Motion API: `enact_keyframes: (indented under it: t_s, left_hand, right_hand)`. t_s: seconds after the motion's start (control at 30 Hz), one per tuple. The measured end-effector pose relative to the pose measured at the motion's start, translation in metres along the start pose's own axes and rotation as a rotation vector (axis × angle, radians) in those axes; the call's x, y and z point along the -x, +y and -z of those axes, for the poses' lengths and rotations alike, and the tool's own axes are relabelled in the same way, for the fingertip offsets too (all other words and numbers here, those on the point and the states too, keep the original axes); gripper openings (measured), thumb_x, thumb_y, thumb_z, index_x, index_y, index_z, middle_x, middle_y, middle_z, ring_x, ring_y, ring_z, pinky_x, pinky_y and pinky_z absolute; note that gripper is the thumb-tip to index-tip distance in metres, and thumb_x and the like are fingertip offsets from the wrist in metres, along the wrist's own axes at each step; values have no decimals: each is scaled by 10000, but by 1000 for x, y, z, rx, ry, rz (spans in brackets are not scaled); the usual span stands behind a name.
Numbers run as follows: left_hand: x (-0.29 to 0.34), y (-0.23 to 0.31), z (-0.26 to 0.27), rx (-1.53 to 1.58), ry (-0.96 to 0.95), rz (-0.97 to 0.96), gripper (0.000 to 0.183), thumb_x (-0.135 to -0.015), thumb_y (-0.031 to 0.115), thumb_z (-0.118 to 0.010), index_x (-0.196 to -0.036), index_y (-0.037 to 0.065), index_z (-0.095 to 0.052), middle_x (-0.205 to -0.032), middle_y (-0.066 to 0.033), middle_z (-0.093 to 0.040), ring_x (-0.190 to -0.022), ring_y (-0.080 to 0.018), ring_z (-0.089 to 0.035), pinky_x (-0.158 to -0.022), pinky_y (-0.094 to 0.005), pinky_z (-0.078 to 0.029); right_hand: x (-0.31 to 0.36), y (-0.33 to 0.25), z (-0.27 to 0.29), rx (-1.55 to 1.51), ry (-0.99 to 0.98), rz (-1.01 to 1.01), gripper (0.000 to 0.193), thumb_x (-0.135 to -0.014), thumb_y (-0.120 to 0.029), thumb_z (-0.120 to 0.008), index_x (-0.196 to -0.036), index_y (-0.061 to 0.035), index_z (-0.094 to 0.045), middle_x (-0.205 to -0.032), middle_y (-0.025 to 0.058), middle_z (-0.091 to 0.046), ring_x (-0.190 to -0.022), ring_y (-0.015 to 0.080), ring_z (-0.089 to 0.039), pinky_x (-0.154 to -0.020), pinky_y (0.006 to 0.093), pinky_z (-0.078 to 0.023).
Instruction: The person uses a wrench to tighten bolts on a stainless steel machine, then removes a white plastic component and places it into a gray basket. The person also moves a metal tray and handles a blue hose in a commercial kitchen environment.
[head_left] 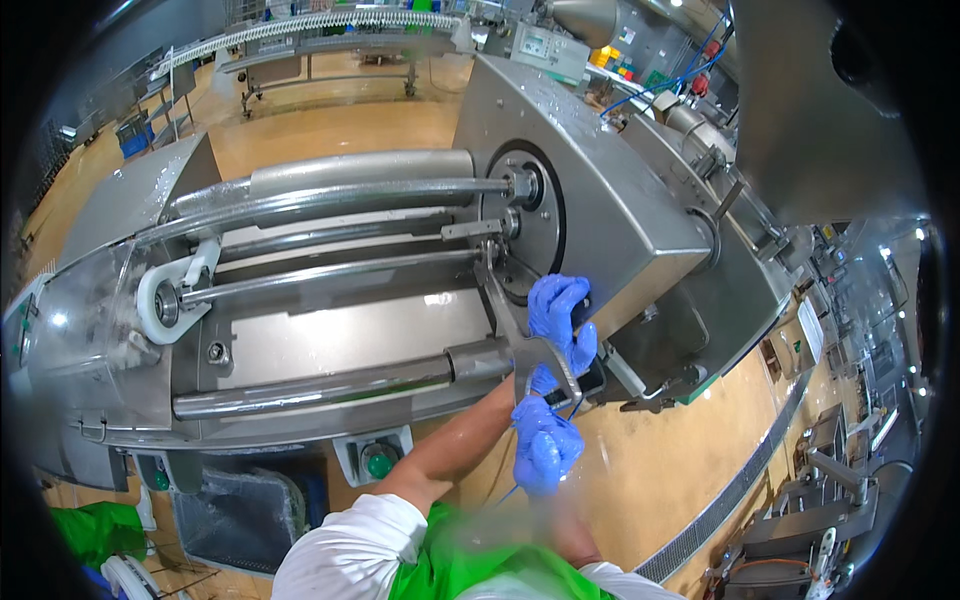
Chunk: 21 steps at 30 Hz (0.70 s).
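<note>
My left hand (558,318), in a blue glove, is curled around a black object (592,380) at the lower edge of the slanted stainless steel housing (610,215). A flat metal lever arm (512,335) crosses in front of that wrist. My right hand (545,447), also in a blue glove, is closed just below, by the black object's lower end. A thin blue cord (510,490) hangs from it. What exactly the right fingers grip is hidden.
The machine's open bed shows long steel rods (330,270), a thick roller (320,385) and a white wheel (165,300). A green button (379,465) sits on its front. A floor drain grate (730,500) runs right. A conveyor (320,30) stands at the back.
</note>
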<state>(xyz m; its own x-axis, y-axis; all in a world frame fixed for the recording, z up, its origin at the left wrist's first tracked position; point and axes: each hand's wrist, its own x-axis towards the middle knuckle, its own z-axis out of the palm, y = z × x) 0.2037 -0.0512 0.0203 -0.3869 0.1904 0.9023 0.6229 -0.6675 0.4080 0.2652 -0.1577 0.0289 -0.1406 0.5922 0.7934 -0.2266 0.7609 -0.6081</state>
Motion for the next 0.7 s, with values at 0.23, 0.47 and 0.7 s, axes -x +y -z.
enact_keyframes:
  t_s: [0.23,0.47,0.7]
  left_hand:
    - [-6,0,-6,17,8,85,537,-766,209,-627,-1234,14,-450,-1191,-188,-474,-1085,-369,-462,-966,-474,-373]
    - [-11,-27,29,-133,-198,-52,877,-650,415,-808,-1307,2,-401,-1189,-189,-473,-1136,-383,-453,-1013,-473,-351]
    - [-17,-32,35,36,-253,168,715,-588,295,-847,-1165,57,-498,-990,-98,-545,-956,-288,-513,-853,-430,-408]
  right_hand:
    - [-11,-12,2,78,-55,-96,178,-752,5,-513,-592,16,-437,-575,98,-439,-488,241,-398,-497,356,-360]
    - [-12,-76,28,-646,-17,28,295,-817,-142,-496,-550,-85,-385,-505,47,-441,-434,171,-356,-468,316,-274]
    - [-27,-170,117,-889,139,-77,370,-952,-348,-415,-646,-142,-447,-457,-20,-347,-378,110,-283,-438,289,-263]
